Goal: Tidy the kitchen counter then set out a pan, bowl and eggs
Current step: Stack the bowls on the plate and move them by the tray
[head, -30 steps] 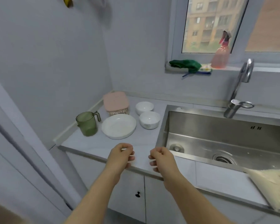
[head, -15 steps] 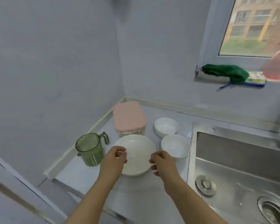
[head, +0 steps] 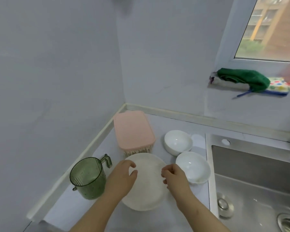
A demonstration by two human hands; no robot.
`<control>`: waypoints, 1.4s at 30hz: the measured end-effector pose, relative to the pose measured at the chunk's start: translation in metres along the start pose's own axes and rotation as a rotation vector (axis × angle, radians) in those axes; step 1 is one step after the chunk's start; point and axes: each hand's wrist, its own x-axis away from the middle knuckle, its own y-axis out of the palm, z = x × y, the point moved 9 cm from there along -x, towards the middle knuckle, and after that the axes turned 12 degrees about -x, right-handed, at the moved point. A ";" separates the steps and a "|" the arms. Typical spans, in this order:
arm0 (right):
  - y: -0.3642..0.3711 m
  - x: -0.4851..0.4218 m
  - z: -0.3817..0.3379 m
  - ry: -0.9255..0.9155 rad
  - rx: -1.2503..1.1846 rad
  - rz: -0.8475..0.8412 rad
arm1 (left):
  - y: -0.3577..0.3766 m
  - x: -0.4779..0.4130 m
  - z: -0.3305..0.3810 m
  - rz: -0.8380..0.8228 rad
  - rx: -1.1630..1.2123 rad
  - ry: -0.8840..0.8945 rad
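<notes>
Both hands hung over the white plate point(head: 149, 186), which sat on the counter point(head: 77, 210) toward the front. The left hand point(head: 120, 180) was above its 9 o'clock rim and the right hand point(head: 176, 178) above 3 o'clock. Fingers were loosely curled with nothing in them; couldn't tell if they touched it.

Probably glazed ceramic, so stiff, heavyish, slick and chippable. I'd grab opposite rims.

Tight spot though, with a green measuring jug point(head: 88, 178) at 9 o'clock and a white bowl point(head: 192, 166) just beside it at 3. Further back were a second bowl point(head: 177, 142) at 1, a pink-lidded box point(head: 133, 129) at 12, and the sink point(head: 258, 164) off at 3.
</notes>
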 end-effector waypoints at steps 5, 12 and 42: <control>-0.028 -0.012 -0.008 -0.041 -0.030 0.142 | 0.016 -0.018 0.028 -0.115 0.030 0.104; -0.092 0.010 -0.022 -0.251 -0.140 0.542 | 0.038 -0.020 0.061 -0.230 0.271 0.093; -0.127 -0.016 0.032 0.183 -0.259 0.262 | 0.046 -0.097 0.135 0.058 0.058 0.084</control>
